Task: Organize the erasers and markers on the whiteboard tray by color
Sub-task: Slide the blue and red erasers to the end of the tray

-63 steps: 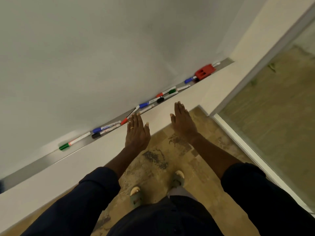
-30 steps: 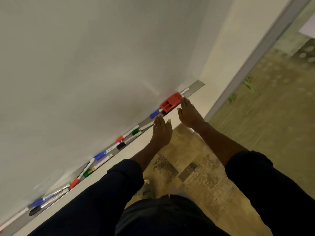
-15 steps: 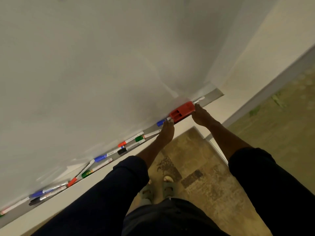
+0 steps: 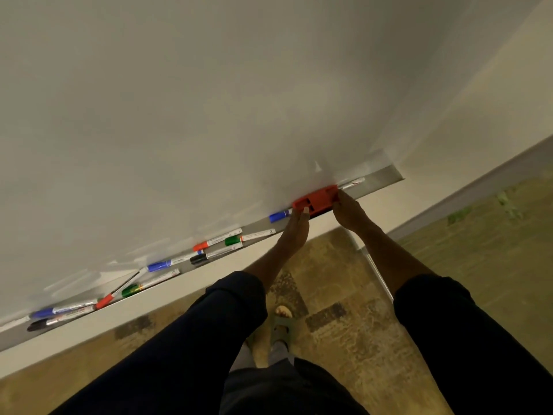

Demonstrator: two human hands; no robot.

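A wide whiteboard [image 4: 209,100] fills the upper view, and along its lower edge runs the grey whiteboard tray [image 4: 380,182], ending at the right just short of the cream wall [image 4: 478,121]. Below lies a mottled tan floor [image 4: 344,324], where a sandalled foot [image 4: 281,324] shows between two dark sleeves [image 4: 209,339].

Markers crowd most of the tray to the left: a blue-capped marker [image 4: 279,216] lies just beside the red eraser [image 4: 315,200] on its left; further left sit a red-capped marker [image 4: 217,241], a green-capped marker [image 4: 250,238] and a black-capped marker [image 4: 215,254]; then another blue one [image 4: 167,264], a second green one [image 4: 149,285] and a thin red-tipped pen [image 4: 121,290] lying at a slant; at the far left a blue and a black marker [image 4: 59,314] lie close together. A pale marker [image 4: 353,183] lies right of the eraser; beyond it the tray end is bare.

The eraser sits on the tray near its right end, against the board. The left hand [image 4: 294,232] touches its left end with fingertips, and the right hand [image 4: 348,209] presses its right end; both hands grasp it between them.
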